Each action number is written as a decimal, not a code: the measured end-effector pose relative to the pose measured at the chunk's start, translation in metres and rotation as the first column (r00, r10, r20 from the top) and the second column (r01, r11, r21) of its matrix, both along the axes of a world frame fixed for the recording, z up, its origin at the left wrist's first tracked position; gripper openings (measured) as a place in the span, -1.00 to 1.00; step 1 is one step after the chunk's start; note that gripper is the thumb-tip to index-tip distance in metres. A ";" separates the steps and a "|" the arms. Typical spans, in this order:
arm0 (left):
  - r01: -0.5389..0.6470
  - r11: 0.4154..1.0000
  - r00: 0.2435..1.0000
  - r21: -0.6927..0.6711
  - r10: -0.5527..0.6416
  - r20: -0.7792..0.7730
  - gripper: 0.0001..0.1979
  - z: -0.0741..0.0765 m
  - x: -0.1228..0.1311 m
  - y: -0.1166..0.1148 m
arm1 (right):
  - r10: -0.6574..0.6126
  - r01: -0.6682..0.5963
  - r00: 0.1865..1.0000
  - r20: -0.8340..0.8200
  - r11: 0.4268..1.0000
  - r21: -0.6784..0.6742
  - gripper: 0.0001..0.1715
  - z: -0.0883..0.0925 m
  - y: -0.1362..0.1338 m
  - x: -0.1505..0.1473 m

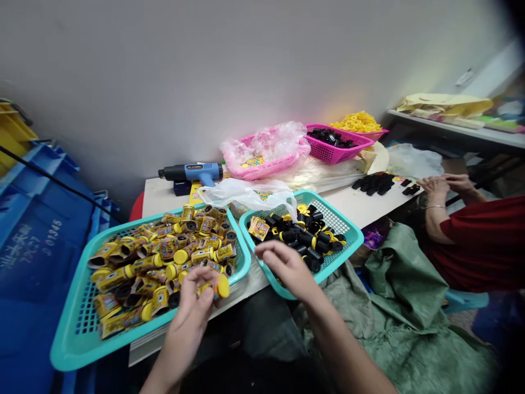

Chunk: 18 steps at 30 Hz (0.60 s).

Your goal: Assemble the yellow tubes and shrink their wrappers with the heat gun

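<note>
Lower centre of frame: teal plastic mesh basket [71,350] heaped with labelled yellow-capped tubes [164,257]; second teal basket [348,241] holds black tubes [309,238]. Left hand [188,320] pinches one yellow-capped tube [219,287] firmly at the fingertips; right hand [287,265] curls narrow just above the black tubes, can't tell if holding anything.

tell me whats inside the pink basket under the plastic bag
The pink basket holds a crumpled clear plastic bag; a small multicoloured patch shows, and everything else beneath is covered by the bag.
</note>
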<state>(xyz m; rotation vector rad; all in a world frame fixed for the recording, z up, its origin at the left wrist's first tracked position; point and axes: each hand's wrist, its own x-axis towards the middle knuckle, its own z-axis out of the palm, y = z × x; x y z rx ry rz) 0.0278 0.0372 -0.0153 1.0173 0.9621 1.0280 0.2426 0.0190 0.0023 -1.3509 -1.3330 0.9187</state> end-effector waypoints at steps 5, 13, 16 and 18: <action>-0.152 0.853 0.812 0.499 0.396 -0.430 -0.38 0.002 -0.008 0.037 | -0.175 0.262 0.832 0.526 0.960 -0.094 -0.73 0.007 0.073 0.049; -0.100 0.957 0.944 0.274 0.178 -0.279 -0.54 -0.020 -0.013 0.013 | -0.110 0.244 0.854 0.508 0.948 -0.204 -0.82 -0.021 0.105 0.069; -0.145 0.961 0.944 0.236 0.206 -0.259 -0.57 -0.017 -0.016 0.010 | -0.128 0.214 0.902 0.411 0.962 -0.172 -0.80 -0.011 0.095 0.071; -0.193 0.947 0.924 0.257 0.264 -0.277 -0.61 -0.010 -0.013 0.008 | -0.154 0.203 0.941 0.301 0.970 -0.138 -0.75 -0.003 0.082 0.061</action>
